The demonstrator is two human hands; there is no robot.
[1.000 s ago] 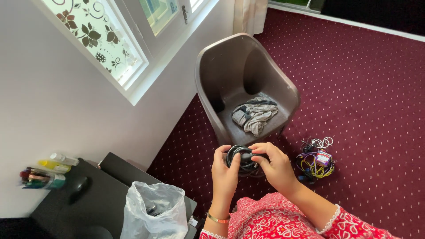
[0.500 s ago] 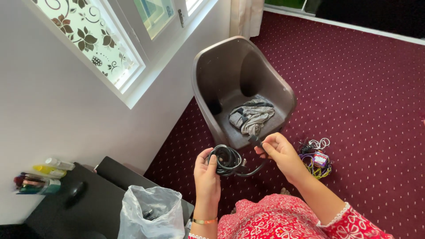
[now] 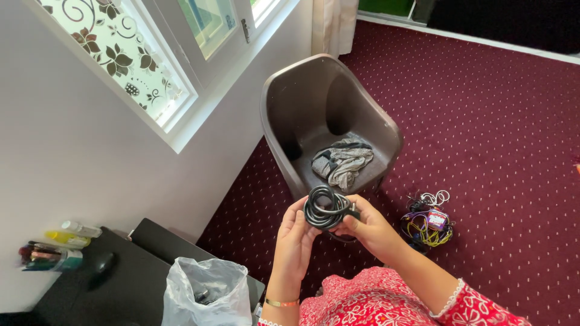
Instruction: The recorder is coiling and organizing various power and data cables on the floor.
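Note:
A coiled black cable is held up between both hands in front of me. My left hand supports the coil from the left and below, fingers curled behind it. My right hand grips the coil's right side, where the plug end sticks out near the thumb. A loop of the cable hangs just under the coil. Both forearms rise from red patterned sleeves, and a thin bangle circles the left wrist.
A brown plastic chair with a grey cloth on its seat stands ahead on dark red carpet. A tangle of coloured wires lies on the floor at right. A white plastic bag and bottles sit on a black table at lower left.
The right hand, which held the plug end out to the right, has come back to the coil. Both hands now hold the coil together, slightly higher.

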